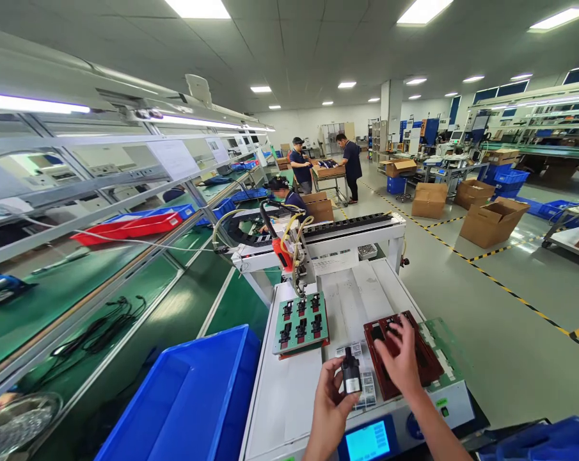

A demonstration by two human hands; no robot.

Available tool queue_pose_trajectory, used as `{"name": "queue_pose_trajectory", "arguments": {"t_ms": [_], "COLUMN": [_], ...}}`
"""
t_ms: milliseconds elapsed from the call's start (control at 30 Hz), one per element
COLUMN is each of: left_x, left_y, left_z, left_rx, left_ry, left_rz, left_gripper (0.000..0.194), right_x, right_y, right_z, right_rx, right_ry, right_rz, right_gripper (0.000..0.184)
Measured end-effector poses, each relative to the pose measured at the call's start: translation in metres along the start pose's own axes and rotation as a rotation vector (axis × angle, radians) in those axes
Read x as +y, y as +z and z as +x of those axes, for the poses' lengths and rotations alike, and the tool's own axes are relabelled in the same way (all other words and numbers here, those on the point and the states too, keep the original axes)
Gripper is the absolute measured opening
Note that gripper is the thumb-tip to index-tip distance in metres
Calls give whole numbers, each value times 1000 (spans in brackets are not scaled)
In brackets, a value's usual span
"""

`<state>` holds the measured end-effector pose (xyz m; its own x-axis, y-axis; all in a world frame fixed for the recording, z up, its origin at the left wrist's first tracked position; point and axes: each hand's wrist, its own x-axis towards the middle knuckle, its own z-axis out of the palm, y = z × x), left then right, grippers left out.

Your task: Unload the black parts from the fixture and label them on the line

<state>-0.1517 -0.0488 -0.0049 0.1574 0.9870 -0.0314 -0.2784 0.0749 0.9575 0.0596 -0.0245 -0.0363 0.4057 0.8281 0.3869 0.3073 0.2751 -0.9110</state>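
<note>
My left hand point(328, 398) grips a small black cylindrical part with a silver base point(351, 371), holding it upright above the white machine table point(289, 390). My right hand point(398, 351) lies with fingers spread on a dark red fixture tray point(426, 358) at the table's right side. To the left, a green fixture plate point(301, 324) carries several black and red parts, under the machine's dispensing head point(293, 256).
A blue bin point(188, 397) stands at lower left beside a green conveyor line point(126, 301). A blue-lit control screen point(367, 440) sits at the machine's front. Three people work farther back near cardboard boxes point(491, 221). A red tray point(130, 227) rests on the shelf.
</note>
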Motion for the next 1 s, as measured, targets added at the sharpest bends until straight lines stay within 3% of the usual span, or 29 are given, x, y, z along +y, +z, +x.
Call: {"name": "queue_pose_trajectory", "arguments": {"t_ms": [67, 133, 233, 333, 500, 633, 733, 800, 900, 1000], "left_x": [2, 2, -3, -10, -17, -16, -15, -16, -16, -16], "left_y": [-4, -8, -12, -11, 0, 13, 16, 12, 3, -6], "left_z": [0, -1, -2, -1, 4, 4, -1, -4, -7, -7], "left_rx": [-21, -41, -18, -5, -90, -211, -242, -196, -80, 6], "left_ry": [-75, -168, -235, -246, -216, -209, -248, -240, -101, 42], "left_rz": [-79, -143, -229, -238, -112, -169, -248, -273, -180, 13], "left_gripper": [79, 83, 58, 45, 40, 66, 86, 94, 89, 76], "right_x": [34, 60, 71, 48, -33, -80, -91, -93, -97, -103], "right_y": [-10, -17, -19, -19, -17, -6, 0, 1, -3, -11], "right_z": [22, 39, 52, 58, 54, 32, 10, -4, -20, -33], "right_rx": [81, 65, 9, 23, 123, 3, -117, -134, -84, -187], "right_ry": [-17, -23, -38, -68, 45, 162, 210, 215, 250, 362], "right_rz": [-111, -140, -109, -93, 131, 377, 473, 469, 405, 487], "right_gripper": [75, 69, 62, 62, 95, 95, 83, 77, 75, 79]}}
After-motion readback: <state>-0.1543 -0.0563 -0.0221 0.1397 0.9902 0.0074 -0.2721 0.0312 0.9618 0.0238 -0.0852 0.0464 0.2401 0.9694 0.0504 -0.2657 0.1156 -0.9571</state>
